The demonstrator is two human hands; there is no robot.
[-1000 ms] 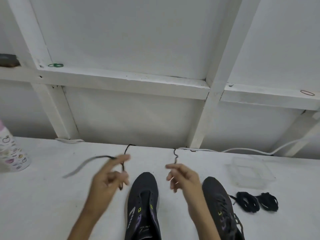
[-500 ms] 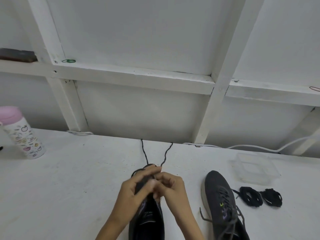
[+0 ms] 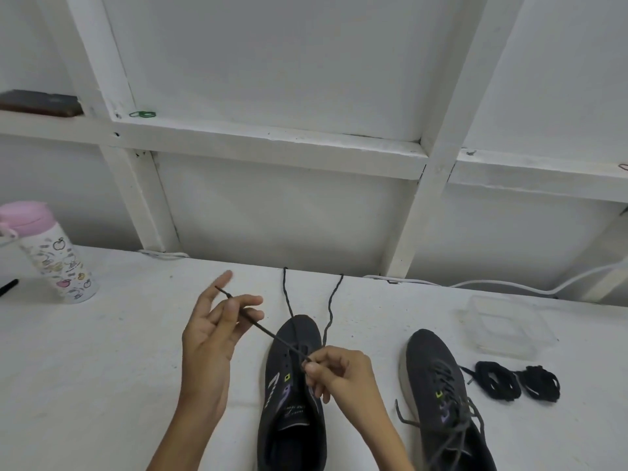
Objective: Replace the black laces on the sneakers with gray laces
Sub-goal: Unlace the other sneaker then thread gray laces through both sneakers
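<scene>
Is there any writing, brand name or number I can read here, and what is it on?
No text here is legible.
Insole of the middle sneaker: small pale print, too blurred to read.
White side mark on that sneaker: a logo shape, no letters I can make out.
Pink-capped bottle: fruit drawings only, no words visible.

Widest open stretch: bare table (image 3: pixel 112 375), from the bottle (image 3: pixel 51 256) at the left edge across to the left hand (image 3: pixel 210 338).

Lace (image 3: pixel 272 335) is taut between left hand and right hand (image 3: pixel 336 372), both pinching it. It bars the way low over the middle shoe (image 3: pixel 289 433). Two strands (image 3: pixel 286 290) run from that toe to the far edge.

Lane between middle shoe and right shoe (image 3: pixel 441 392): narrow, with a lace tail (image 3: pixel 407 418) lying in it.

Right side is crowded. Box (image 3: pixel 506 326) sits near the far edge, black laces (image 3: pixel 516 380) just beside the right shoe.

Cable (image 3: pixel 509 285) lies along the far edge. Frame (image 3: pixel 272 149) closes off behind.
</scene>
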